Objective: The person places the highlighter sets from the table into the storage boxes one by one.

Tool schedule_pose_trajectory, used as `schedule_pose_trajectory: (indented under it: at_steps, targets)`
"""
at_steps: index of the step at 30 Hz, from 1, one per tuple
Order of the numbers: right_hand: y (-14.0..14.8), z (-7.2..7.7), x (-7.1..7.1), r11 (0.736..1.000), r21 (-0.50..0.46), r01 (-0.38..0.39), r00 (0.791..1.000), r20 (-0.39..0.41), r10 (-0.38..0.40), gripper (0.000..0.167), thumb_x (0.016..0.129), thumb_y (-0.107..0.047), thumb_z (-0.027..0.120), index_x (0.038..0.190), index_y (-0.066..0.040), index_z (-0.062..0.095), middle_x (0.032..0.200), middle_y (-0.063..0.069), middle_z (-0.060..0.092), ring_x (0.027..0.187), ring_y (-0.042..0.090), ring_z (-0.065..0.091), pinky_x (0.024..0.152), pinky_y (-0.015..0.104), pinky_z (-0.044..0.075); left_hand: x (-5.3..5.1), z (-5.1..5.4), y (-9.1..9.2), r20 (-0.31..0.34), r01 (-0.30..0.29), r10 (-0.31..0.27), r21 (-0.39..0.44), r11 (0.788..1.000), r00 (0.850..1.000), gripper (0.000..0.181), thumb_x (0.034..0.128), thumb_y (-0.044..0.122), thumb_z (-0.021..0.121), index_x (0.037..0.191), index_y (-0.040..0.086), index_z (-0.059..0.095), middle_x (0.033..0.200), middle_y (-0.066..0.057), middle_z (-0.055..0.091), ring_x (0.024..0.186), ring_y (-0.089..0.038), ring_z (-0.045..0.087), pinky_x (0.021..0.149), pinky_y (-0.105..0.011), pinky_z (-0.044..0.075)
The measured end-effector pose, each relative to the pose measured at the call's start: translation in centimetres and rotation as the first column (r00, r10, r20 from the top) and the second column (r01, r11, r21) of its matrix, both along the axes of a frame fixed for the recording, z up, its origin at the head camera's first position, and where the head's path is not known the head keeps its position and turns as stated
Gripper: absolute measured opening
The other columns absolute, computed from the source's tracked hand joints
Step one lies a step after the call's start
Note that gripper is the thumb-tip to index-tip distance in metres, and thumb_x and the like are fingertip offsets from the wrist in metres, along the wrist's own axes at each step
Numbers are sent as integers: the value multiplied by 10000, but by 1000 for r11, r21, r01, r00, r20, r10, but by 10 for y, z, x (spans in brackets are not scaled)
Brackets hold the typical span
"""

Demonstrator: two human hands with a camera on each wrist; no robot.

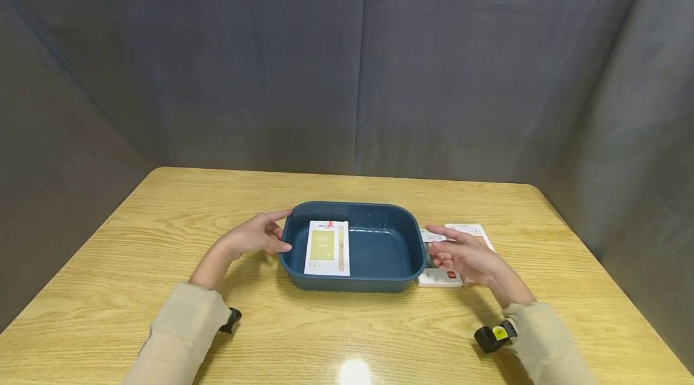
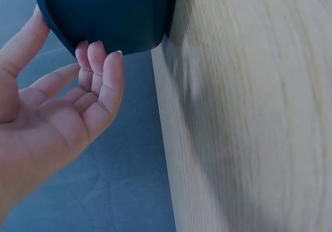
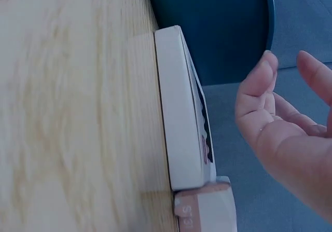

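A dark blue rectangular bin (image 1: 385, 255) sits in the middle of the table. Inside it, at the left end, lies a flat white box (image 1: 327, 249) with a yellow-green panel and "12" printed on it. My left hand (image 1: 250, 238) is at the bin's left end, its fingertips touching the rim and outer wall (image 2: 109, 16). Off the right end hovers my right hand (image 1: 473, 257), thumb and fingers apart, with nothing held. Beneath it are a white box (image 3: 181, 107) with a dark picture and another white box (image 1: 478, 232) with a brownish panel, both partly hidden by the hand.
The wooden table (image 1: 228, 192) has rounded far corners. Grey cloth (image 1: 260, 71) hangs behind it and along both sides. Each wrist carries a small black camera, such as the right one (image 1: 490, 340).
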State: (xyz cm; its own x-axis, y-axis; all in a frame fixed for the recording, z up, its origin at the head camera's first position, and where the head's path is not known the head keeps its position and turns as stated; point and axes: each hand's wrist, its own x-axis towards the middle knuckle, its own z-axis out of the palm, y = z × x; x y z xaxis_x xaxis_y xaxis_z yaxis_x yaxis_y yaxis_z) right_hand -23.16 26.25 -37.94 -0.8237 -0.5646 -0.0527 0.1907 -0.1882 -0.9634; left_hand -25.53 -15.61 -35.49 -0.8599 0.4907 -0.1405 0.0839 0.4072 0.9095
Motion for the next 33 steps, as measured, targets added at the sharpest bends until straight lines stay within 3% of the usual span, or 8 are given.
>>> schedule_pose_trajectory:
  at_steps: [7,13,21,33]
  targets:
    - [9,2,2,1000,13,0,999,-34,1,338,924,36,406,1229,-103,447,929,67,636,794,154,601,712,278,484,-1,-1,-2,13,20,-21,29,999,1000,808,771,1,665,1399,-56,158,752,-94,452,604,-161,443,558,-295,410]
    - [16,2,2,999,-10,-35,998,-50,34,360,931,46,377,1155,-185,537,961,67,638,829,156,609,775,309,473,0,0,-3,9,44,-44,41,998,999,813,775,7,661,1394,-73,141,744,-87,453,602,-166,440,551,-293,402]
    - [23,5,4,998,-27,-61,996,-62,59,369,940,35,359,1146,-189,567,961,56,637,823,152,607,772,295,473,-2,-3,-4,31,40,-42,54,998,999,809,779,6,659,1405,-43,149,703,-72,452,536,-152,424,532,-296,400]
    - [32,9,6,999,-15,-28,998,-56,27,364,944,35,344,1135,-180,567,926,52,622,808,144,601,743,280,481,-2,-4,-3,77,14,-20,79,997,997,793,787,-8,647,1413,-12,161,674,-47,442,499,-141,394,513,-268,378]
